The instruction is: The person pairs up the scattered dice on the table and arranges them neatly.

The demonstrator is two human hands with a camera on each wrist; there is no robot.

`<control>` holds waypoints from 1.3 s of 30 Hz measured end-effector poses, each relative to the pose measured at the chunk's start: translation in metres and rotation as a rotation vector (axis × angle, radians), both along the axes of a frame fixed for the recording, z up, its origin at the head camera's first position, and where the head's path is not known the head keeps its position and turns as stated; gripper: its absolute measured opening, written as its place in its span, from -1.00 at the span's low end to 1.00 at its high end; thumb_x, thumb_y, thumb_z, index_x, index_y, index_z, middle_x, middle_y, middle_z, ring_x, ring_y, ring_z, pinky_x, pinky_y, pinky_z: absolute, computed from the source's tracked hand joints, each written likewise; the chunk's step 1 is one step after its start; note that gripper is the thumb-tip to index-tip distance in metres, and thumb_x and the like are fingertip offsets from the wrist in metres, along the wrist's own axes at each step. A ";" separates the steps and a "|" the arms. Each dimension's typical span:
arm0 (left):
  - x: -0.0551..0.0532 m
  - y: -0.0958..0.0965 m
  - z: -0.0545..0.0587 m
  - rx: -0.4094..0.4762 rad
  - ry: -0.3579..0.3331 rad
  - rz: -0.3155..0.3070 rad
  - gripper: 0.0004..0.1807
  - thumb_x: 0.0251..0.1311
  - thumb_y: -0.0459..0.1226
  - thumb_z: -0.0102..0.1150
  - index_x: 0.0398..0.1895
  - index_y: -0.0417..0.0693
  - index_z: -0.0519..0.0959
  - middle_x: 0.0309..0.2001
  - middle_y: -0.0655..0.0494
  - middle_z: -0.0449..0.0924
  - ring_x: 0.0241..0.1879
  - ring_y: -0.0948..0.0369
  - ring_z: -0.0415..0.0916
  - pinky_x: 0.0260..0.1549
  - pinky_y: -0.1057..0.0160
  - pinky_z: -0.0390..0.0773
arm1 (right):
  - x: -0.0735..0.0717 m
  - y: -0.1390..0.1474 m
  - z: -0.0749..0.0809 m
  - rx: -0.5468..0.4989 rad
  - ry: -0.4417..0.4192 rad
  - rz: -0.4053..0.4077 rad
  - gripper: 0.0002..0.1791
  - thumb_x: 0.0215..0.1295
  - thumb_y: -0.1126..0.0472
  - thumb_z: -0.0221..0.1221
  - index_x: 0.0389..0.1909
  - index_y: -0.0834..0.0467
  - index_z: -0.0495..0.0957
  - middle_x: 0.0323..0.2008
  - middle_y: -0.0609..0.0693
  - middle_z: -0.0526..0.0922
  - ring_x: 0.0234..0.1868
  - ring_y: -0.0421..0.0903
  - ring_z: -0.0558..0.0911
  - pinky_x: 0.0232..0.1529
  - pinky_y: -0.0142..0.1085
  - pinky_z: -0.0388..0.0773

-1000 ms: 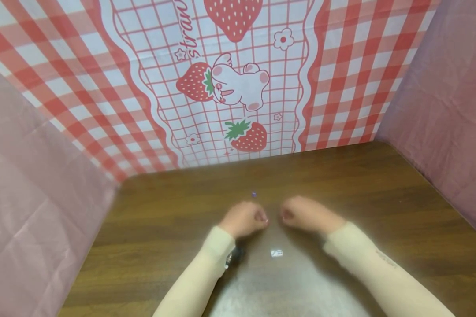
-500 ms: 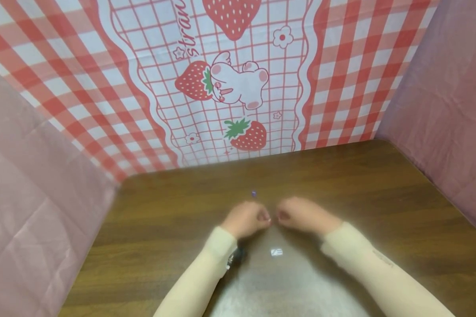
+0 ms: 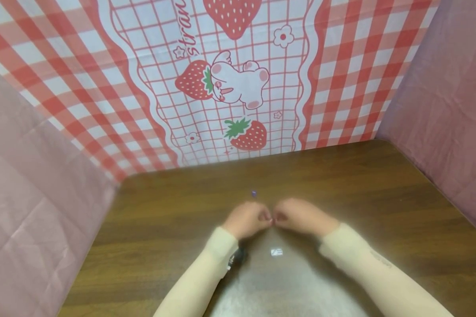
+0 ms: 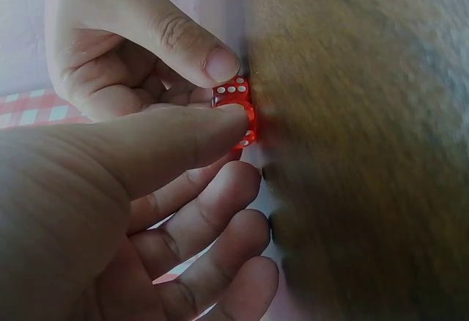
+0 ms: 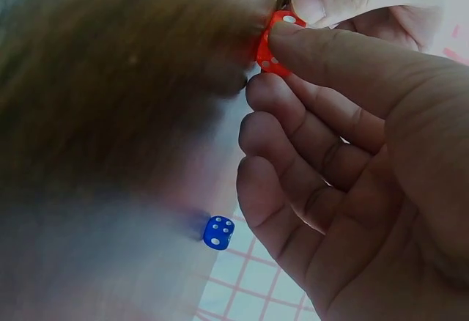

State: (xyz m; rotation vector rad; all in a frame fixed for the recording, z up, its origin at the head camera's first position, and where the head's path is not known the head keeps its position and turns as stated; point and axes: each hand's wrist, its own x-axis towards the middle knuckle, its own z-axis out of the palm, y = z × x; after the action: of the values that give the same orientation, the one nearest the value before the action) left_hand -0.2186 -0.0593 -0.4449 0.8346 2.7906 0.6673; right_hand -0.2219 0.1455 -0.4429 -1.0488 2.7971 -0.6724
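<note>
My left hand [image 3: 247, 219] and right hand [image 3: 304, 215] meet low over the wooden table, fingertips close together. The left hand pinches a red die [image 4: 250, 127] with white pips between thumb and fingers. Right against it is a second red die [image 4: 231, 90], pinched by the right hand, whose thumb covers much of a red die [image 5: 268, 63] in the right wrist view. The two dice appear to touch. Beyond the hands lies a blue die [image 5: 219, 233]. Nearer the body, what looks like a pair of white dice [image 3: 277, 252] sits side by side.
The brown wooden table [image 3: 162, 207] ends at a red-and-white checked strawberry cloth [image 3: 341, 88] hung behind it. Pink cloth walls [image 3: 440, 119] close off both sides. A glare patch lies at the table's front.
The hands were apart a second ago and have come together, mostly by the right hand moving left. The blue die and the white dice have stayed in place.
</note>
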 end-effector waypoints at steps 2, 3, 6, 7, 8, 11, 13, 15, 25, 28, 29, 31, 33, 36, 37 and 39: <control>0.000 0.000 0.001 0.000 0.004 -0.006 -0.86 0.30 -0.09 0.38 -0.18 0.11 0.72 -0.26 0.30 0.73 -0.28 0.38 0.60 -0.17 0.38 0.63 | 0.000 0.000 0.001 -0.004 -0.005 0.000 -0.89 0.24 0.19 0.42 -0.33 -0.07 0.67 -0.40 -0.25 0.64 -0.35 -0.32 0.59 -0.22 -0.35 0.64; 0.000 0.000 0.001 0.002 0.003 -0.010 -0.86 0.30 -0.09 0.38 -0.18 0.11 0.73 -0.25 0.29 0.73 -0.28 0.38 0.61 -0.17 0.38 0.63 | 0.000 -0.001 0.001 -0.006 -0.007 0.000 -0.89 0.24 0.19 0.42 -0.33 -0.06 0.67 -0.40 -0.25 0.65 -0.36 -0.32 0.59 -0.23 -0.35 0.64; 0.000 0.001 0.001 0.000 0.004 -0.021 -0.85 0.31 -0.09 0.37 -0.18 0.10 0.74 -0.23 0.27 0.75 -0.27 0.37 0.62 -0.17 0.37 0.64 | 0.001 -0.001 0.002 -0.005 -0.012 0.001 -0.89 0.24 0.20 0.42 -0.33 -0.05 0.67 -0.41 -0.25 0.64 -0.37 -0.32 0.58 -0.25 -0.37 0.64; 0.000 0.001 0.002 -0.003 0.005 -0.024 -0.85 0.32 -0.09 0.36 -0.18 0.10 0.74 -0.23 0.26 0.75 -0.27 0.37 0.62 -0.16 0.37 0.64 | 0.001 -0.001 0.002 -0.006 -0.015 0.002 -0.89 0.24 0.21 0.42 -0.33 -0.05 0.67 -0.42 -0.24 0.64 -0.38 -0.32 0.58 -0.25 -0.36 0.63; 0.000 0.001 0.002 -0.008 0.008 -0.025 -0.85 0.32 -0.08 0.36 -0.17 0.10 0.74 -0.23 0.26 0.75 -0.26 0.37 0.62 -0.16 0.37 0.64 | 0.001 -0.001 0.002 -0.006 -0.016 0.002 -0.89 0.24 0.21 0.42 -0.33 -0.05 0.67 -0.42 -0.25 0.64 -0.38 -0.32 0.58 -0.25 -0.36 0.64; 0.001 0.001 0.002 -0.019 0.017 -0.030 -0.85 0.33 -0.07 0.35 -0.17 0.11 0.75 -0.22 0.27 0.76 -0.26 0.37 0.63 -0.14 0.35 0.64 | 0.001 -0.001 0.003 -0.003 -0.013 0.003 -0.88 0.24 0.21 0.41 -0.34 -0.06 0.66 -0.42 -0.25 0.63 -0.38 -0.32 0.57 -0.26 -0.36 0.63; 0.001 0.001 0.003 -0.022 0.025 -0.034 -0.85 0.33 -0.07 0.34 -0.17 0.12 0.75 -0.22 0.26 0.76 -0.25 0.36 0.63 -0.13 0.35 0.64 | 0.002 -0.001 0.003 -0.004 -0.011 0.006 -0.88 0.24 0.21 0.41 -0.34 -0.06 0.65 -0.42 -0.25 0.62 -0.38 -0.32 0.57 -0.27 -0.36 0.63; 0.001 0.001 0.002 -0.020 0.029 -0.039 -0.86 0.33 -0.08 0.35 -0.17 0.12 0.75 -0.22 0.26 0.76 -0.25 0.36 0.63 -0.13 0.35 0.64 | 0.002 -0.001 0.003 -0.008 -0.008 0.011 -0.87 0.23 0.22 0.41 -0.34 -0.06 0.65 -0.42 -0.26 0.62 -0.38 -0.32 0.57 -0.27 -0.37 0.63; 0.000 -0.003 0.006 0.014 -0.013 -0.049 -0.81 0.30 -0.06 0.38 -0.12 0.10 0.75 -0.20 0.25 0.76 -0.26 0.38 0.62 -0.15 0.37 0.64 | -0.002 0.005 0.004 -0.010 -0.049 0.029 -0.84 0.23 0.21 0.44 -0.22 -0.06 0.69 -0.33 -0.27 0.67 -0.29 -0.32 0.63 -0.18 -0.36 0.66; -0.002 -0.008 0.011 0.053 -0.030 -0.014 -0.75 0.28 -0.05 0.39 -0.07 0.09 0.73 -0.20 0.26 0.75 -0.27 0.39 0.62 -0.18 0.36 0.65 | -0.004 0.013 0.012 0.005 -0.102 -0.044 -0.78 0.22 0.19 0.45 -0.13 -0.07 0.70 -0.25 -0.26 0.70 -0.20 -0.28 0.66 -0.09 -0.26 0.69; -0.002 -0.010 0.014 0.070 -0.032 0.004 -0.73 0.28 -0.05 0.40 -0.05 0.08 0.72 -0.20 0.26 0.74 -0.27 0.38 0.62 -0.19 0.35 0.66 | -0.004 0.016 0.015 0.006 -0.114 -0.075 -0.75 0.22 0.19 0.45 -0.10 -0.07 0.70 -0.23 -0.25 0.70 -0.17 -0.26 0.66 -0.07 -0.22 0.70; -0.003 -0.013 0.019 0.101 -0.032 0.046 -0.72 0.28 -0.07 0.39 -0.01 0.06 0.70 -0.19 0.27 0.72 -0.26 0.37 0.61 -0.19 0.32 0.66 | -0.006 0.023 0.022 -0.004 -0.120 -0.128 -0.73 0.23 0.19 0.45 -0.07 -0.05 0.70 -0.19 -0.23 0.71 -0.12 -0.21 0.67 -0.02 -0.15 0.70; -0.004 -0.016 0.023 0.122 -0.010 0.077 -0.71 0.30 -0.10 0.38 0.02 0.05 0.67 -0.17 0.26 0.70 -0.22 0.34 0.61 -0.17 0.29 0.66 | -0.007 0.029 0.027 -0.025 -0.117 -0.174 -0.72 0.23 0.20 0.45 -0.05 -0.02 0.69 -0.18 -0.19 0.70 -0.10 -0.17 0.68 0.00 -0.09 0.70; -0.006 -0.019 0.028 0.128 0.051 0.106 -0.68 0.31 -0.14 0.37 0.07 0.02 0.64 -0.09 0.21 0.68 -0.12 0.27 0.61 -0.07 0.22 0.66 | -0.010 0.036 0.031 -0.053 -0.084 -0.220 -0.74 0.26 0.20 0.44 -0.05 0.01 0.68 -0.17 -0.14 0.70 -0.09 -0.12 0.68 0.01 -0.05 0.69; -0.007 -0.020 0.028 0.128 0.074 0.113 -0.67 0.31 -0.15 0.37 0.09 0.01 0.63 -0.05 0.18 0.68 -0.07 0.24 0.61 -0.02 0.19 0.66 | -0.011 0.038 0.031 -0.063 -0.075 -0.236 -0.73 0.27 0.20 0.43 -0.04 0.03 0.67 -0.17 -0.13 0.70 -0.09 -0.11 0.68 0.01 -0.03 0.69; -0.009 -0.021 0.028 0.129 0.116 0.125 -0.63 0.31 -0.16 0.37 0.13 -0.02 0.61 0.04 0.10 0.67 0.02 0.18 0.60 0.09 0.12 0.63 | -0.013 0.041 0.031 -0.074 -0.051 -0.258 -0.72 0.26 0.20 0.44 -0.04 0.05 0.66 -0.16 -0.10 0.69 -0.07 -0.08 0.67 0.02 -0.01 0.68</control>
State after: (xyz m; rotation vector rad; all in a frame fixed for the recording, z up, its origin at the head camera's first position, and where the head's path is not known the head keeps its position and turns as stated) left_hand -0.2272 -0.0808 -0.4171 0.7484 2.9504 0.8525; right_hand -0.2346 0.1865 -0.4117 -0.6739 2.9102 -0.8206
